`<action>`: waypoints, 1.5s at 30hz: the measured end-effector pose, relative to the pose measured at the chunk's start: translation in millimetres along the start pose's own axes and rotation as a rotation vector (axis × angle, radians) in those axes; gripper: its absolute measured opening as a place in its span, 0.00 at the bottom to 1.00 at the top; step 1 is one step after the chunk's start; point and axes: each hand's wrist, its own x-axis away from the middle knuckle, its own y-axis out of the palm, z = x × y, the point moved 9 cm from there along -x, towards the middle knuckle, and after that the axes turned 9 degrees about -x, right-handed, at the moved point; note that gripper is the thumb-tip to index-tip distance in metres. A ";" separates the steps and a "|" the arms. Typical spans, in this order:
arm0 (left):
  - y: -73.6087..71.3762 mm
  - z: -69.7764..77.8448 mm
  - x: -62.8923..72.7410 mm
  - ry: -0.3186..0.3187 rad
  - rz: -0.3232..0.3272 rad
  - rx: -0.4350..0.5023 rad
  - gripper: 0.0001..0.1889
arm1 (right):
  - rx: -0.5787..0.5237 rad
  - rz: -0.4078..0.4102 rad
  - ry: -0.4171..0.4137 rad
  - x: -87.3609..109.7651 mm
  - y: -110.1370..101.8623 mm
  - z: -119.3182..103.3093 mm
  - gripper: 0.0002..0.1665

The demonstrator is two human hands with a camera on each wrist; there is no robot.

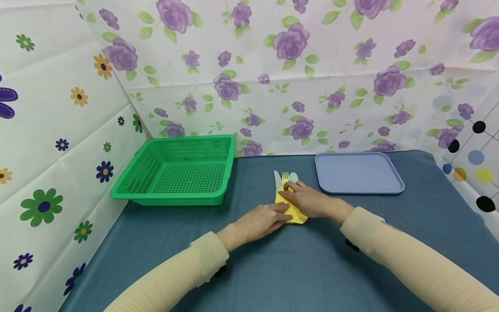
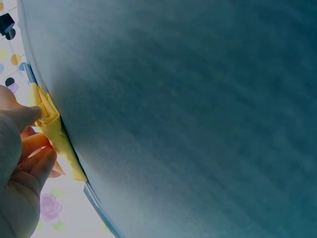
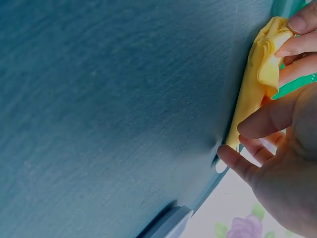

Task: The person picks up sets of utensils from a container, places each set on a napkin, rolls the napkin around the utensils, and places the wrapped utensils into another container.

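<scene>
Dark blue cloth (image 1: 273,268) covers the table; yellow cloth napkin (image 1: 297,215) lies on it, folded over the lower parts of three cutlery pieces. Heads stick out at the napkin's far end: pale knife (image 1: 277,179) leftmost, yellow fork (image 1: 285,176) in the middle, pale green spoon (image 1: 293,177) rightmost. Left hand (image 1: 257,222) on the napkin's near left side, fingers nearly straight, tips resting on the fabric. Right hand (image 1: 312,200) over the napkin's far right side, fingers partly bent, thumb spread away from them, touching fabric; cannot tell if it pinches a fold. Cream sleeves (image 1: 421,255) on both arms, on the near side of the napkin. Green perforated plastic basket (image 1: 171,201) sits well left of the napkin and farther back. Blue-grey rectangular tray (image 1: 358,173) is right of the napkin, also farther back, bare inside. Purple rose-print sheet (image 1: 292,86) hangs behind the napkin, daisy-print sheet (image 1: 50,151) far to its left, dotted sheet (image 1: 483,143) far to its right.
</scene>
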 end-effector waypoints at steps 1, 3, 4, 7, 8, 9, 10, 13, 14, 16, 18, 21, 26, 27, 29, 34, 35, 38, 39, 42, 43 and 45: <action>0.5 -0.3 0.0 -0.003 -0.005 0.007 0.16 | -0.006 -0.004 0.000 -0.3 0.0 0.2 0.25; 0.8 -0.7 0.0 -0.008 -0.011 0.026 0.16 | -0.028 -0.013 0.004 -1.2 0.3 1.1 0.25; 1.0 -0.8 -0.1 -0.009 -0.012 0.035 0.16 | -0.046 -0.017 0.011 -1.5 0.2 2.3 0.25; 1.5 -0.7 -0.2 -0.007 -0.013 0.042 0.16 | -0.122 -0.021 0.047 -1.7 -1.3 8.2 0.29; 1.9 -0.6 -0.3 -0.003 -0.014 0.036 0.16 | -0.150 -0.020 0.061 -1.5 -2.0 10.7 0.31; 2.2 -0.6 -0.3 -0.001 -0.016 0.030 0.16 | -0.182 -0.018 0.076 -1.1 -2.9 13.4 0.33; 2.7 -0.6 -0.3 0.000 -0.021 0.026 0.16 | -0.210 -0.018 0.091 -0.7 -3.5 16.1 0.36; 3.8 -0.8 -0.1 0.002 -0.030 0.008 0.17 | -0.282 -0.022 0.117 1.1 -4.9 21.6 0.39; 4.0 -1.0 -0.2 0.000 -0.030 0.007 0.18 | -0.296 -0.023 0.118 1.5 -5.2 22.5 0.39; 3.4 -1.1 -0.3 -0.007 -0.017 -0.001 0.18 | -0.314 -0.026 0.121 2.4 -5.9 23.7 0.38; 2.7 -1.1 -0.8 -0.015 0.004 -0.014 0.18 | -0.318 -0.025 0.118 3.3 -7.2 24.0 0.37; 1.7 -1.0 -1.4 -0.027 0.027 -0.031 0.17 | -0.311 -0.029 0.114 3.6 -8.0 24.1 0.37; 2.5 -0.6 -2.5 -0.032 0.011 -0.057 0.17 | -0.306 -0.040 0.115 3.2 -7.6 25.5 0.39; 2.3 -0.2 -2.9 -0.029 0.010 -0.063 0.17 | -0.303 -0.042 0.116 3.1 -7.4 25.9 0.39; 1.5 0.8 -3.6 -0.026 0.011 -0.068 0.18 | -0.303 -0.048 0.121 3.3 -7.2 26.8 0.40; -0.2 3.7 -5.3 -0.020 0.023 -0.078 0.18 | -0.310 -0.066 0.125 3.1 -6.1 27.3 0.41; -0.1 4.1 -5.6 -0.020 0.021 -0.078 0.17 | -0.311 -0.070 0.127 3.2 -6.0 27.3 0.41; 1.1 5.3 -6.4 -0.020 0.017 -0.082 0.18 | -0.308 -0.075 0.134 3.6 -6.4 27.0 0.41; 1.1 5.9 -6.7 -0.018 0.018 -0.081 0.18 | -0.305 -0.076 0.136 3.7 -6.7 26.8 0.41; 1.0 7.7 -7.3 -0.011 0.027 -0.086 0.18 | -0.299 -0.077 0.144 3.8 -7.1 27.1 0.41; 1.1 8.2 -7.5 -0.009 0.030 -0.087 0.18 | -0.300 -0.078 0.147 3.8 -7.0 27.3 0.41; 0.8 9.0 -7.8 -0.005 0.033 -0.090 0.18 | -0.305 -0.082 0.153 4.2 -6.5 27.6 0.41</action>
